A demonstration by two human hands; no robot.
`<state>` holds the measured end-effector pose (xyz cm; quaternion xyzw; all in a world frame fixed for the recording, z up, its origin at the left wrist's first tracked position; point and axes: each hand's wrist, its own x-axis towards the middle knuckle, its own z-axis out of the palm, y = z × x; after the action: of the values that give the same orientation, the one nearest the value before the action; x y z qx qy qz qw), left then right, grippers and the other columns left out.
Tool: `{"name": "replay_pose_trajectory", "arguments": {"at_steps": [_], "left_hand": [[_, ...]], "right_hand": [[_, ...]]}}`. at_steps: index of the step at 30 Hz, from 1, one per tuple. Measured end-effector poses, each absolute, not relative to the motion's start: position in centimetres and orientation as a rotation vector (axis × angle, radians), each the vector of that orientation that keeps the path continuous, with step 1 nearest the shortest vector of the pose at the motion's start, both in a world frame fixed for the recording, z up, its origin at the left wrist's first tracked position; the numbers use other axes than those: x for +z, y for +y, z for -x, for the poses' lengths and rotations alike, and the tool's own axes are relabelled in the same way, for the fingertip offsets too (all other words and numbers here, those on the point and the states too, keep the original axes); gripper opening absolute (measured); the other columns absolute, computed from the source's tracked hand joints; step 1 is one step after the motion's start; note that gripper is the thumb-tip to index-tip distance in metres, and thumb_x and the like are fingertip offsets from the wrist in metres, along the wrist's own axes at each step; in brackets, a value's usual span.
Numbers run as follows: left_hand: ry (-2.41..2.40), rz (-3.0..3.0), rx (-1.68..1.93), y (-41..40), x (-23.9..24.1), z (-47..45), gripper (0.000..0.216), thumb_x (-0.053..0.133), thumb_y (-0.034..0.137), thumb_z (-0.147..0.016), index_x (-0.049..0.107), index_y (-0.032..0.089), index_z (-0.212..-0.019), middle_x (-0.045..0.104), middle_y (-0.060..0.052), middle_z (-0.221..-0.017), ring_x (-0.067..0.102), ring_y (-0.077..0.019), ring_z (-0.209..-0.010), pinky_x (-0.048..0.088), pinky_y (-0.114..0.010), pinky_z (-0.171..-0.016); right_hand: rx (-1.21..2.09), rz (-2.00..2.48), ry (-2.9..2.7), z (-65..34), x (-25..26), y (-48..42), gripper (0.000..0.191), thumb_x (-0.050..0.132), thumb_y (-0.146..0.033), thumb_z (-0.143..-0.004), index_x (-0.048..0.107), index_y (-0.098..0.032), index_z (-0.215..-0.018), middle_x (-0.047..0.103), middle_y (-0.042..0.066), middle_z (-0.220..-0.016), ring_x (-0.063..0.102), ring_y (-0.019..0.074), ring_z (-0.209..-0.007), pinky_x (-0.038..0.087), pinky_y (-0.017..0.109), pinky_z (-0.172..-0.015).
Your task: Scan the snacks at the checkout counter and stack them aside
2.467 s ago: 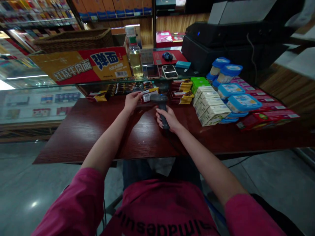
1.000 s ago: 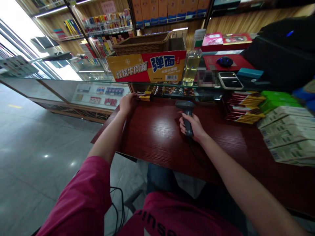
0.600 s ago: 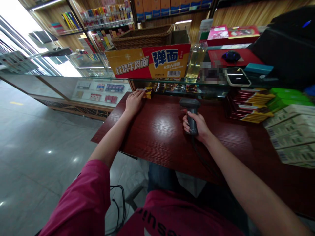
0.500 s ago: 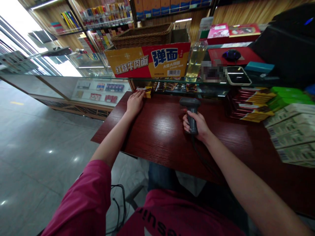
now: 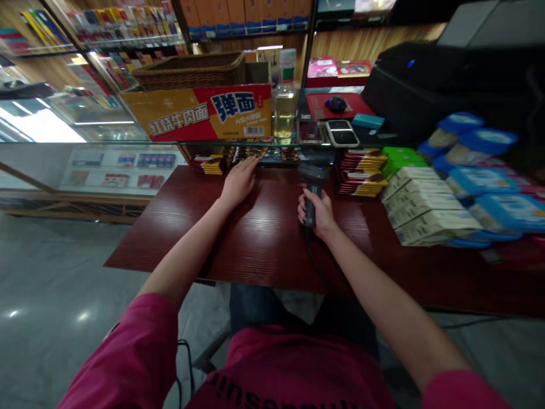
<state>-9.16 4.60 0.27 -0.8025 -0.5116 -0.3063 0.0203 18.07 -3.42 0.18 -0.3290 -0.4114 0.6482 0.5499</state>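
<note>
As right grip (image 5: pixel 321 212) curls, scanner (image 5: pixel 314 184) inside, its head (image 5: pixel 314 171) beyond.

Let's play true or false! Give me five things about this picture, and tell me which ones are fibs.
1. The right hand grips a dark scanner. True.
2. The bottle lies on its side. False: the bottle stands upright.
3. A small stack of snack packets sits to the left of the left hand. True.
4. The computer mouse is on the noodle carton. False: the computer mouse is on a red pad.
5. The sleeves are pink. True.
</note>
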Motion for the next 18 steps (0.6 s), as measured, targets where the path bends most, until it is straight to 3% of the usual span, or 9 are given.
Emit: {"name": "replay_pose_trajectory", "arguments": {"at_steps": [6,9,13,18], "left_hand": [[-0.99,2.917,-1.122,6.4,0.7,-7.4,0.061,0.058,0.018,-0.099,0.051,0.022,-0.16,0.054,-0.012,-0.165,0.049,-0.0258,-0.156,0.04,-0.046,-0.13],[-0.906,3.031,-1.08,7.1,0.3,-12.7,0.064,0.065,0.017,-0.096,0.053,0.019,-0.159,0.053,-0.016,-0.165,0.047,-0.0289,-0.157,0.039,-0.048,-0.131],[-0.951,3.056,-1.104,6.9,-0.3,-15.3,0.046,0.065,0.012,-0.096,0.07,0.019,-0.141,0.069,-0.013,-0.149,0.058,-0.0284,-0.148,0.043,-0.049,-0.127],[-1.223,2.8,-1.565,4.7,0.5,-12.8,0.029,0.059,0.021,-0.105,0.079,0.024,-0.126,0.081,-0.006,-0.129,0.074,-0.0223,-0.122,0.053,-0.034,-0.111]], "right_hand": [[1.293,0.865,-0.869,-25.4,0.1,-5.6,0.054,0.085,-0.052,-0.073,0.049,-0.029,-0.106,0.054,-0.013,-0.062,0.045,0.0086,-0.038,0.037,0.022,-0.034],[1.253,0.895,-0.818,-28.8,0.0,-7.2,0.055,0.085,-0.053,-0.074,0.049,-0.029,-0.107,0.052,-0.013,-0.062,0.044,0.0085,-0.037,0.036,0.022,-0.034],[1.237,0.907,-0.765,-31.4,-0.1,-8.6,0.055,0.085,-0.053,-0.074,0.05,-0.028,-0.108,0.052,-0.013,-0.064,0.045,0.0082,-0.038,0.037,0.023,-0.035],[1.306,0.858,-0.818,-31.4,0.4,-9.1,0.055,0.084,-0.052,-0.075,0.051,-0.028,-0.111,0.052,-0.013,-0.064,0.045,0.0081,-0.038,0.036,0.023,-0.034]]}}
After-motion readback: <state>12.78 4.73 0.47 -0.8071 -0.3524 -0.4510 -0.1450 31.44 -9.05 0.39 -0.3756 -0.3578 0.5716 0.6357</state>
